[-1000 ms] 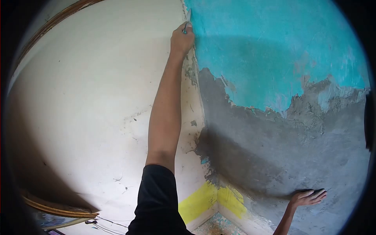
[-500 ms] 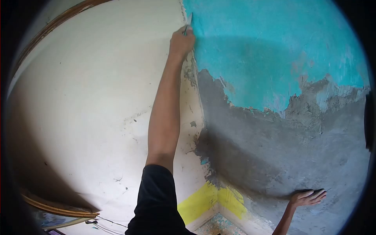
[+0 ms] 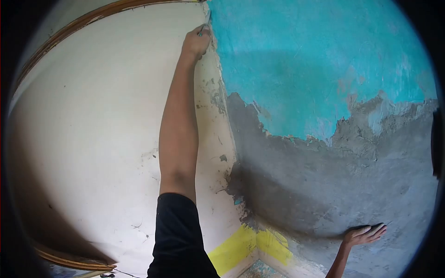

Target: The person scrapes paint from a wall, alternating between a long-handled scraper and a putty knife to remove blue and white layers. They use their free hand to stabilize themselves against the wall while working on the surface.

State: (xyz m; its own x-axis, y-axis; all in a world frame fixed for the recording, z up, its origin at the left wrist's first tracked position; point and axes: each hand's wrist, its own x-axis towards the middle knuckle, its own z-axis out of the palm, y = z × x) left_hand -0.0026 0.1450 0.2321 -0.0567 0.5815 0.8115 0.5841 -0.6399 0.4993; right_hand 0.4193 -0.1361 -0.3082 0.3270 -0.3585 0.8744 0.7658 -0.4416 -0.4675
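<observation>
My left hand (image 3: 195, 42) is raised high at the corner where two walls meet, shut on a small metal scraper (image 3: 205, 25). The blade touches the left edge of the turquoise paint (image 3: 301, 65), close to a brown moulding (image 3: 92, 18). My left arm in a black sleeve (image 3: 178, 236) stretches up along the cream wall (image 3: 92, 120). Low at the right, my right hand (image 3: 364, 234) lies flat with fingers spread on the bare grey plaster (image 3: 333, 176).
The turquoise paint ends in a ragged, flaking edge above the grey plaster. A yellow painted band (image 3: 250, 245) runs along the base of both walls at the corner. A curved brown frame (image 3: 69, 262) shows at the lower left.
My left hand has moved up and to the left along the corner with the scraper, closer to the brown moulding. The right hand has stayed flat on the grey wall.
</observation>
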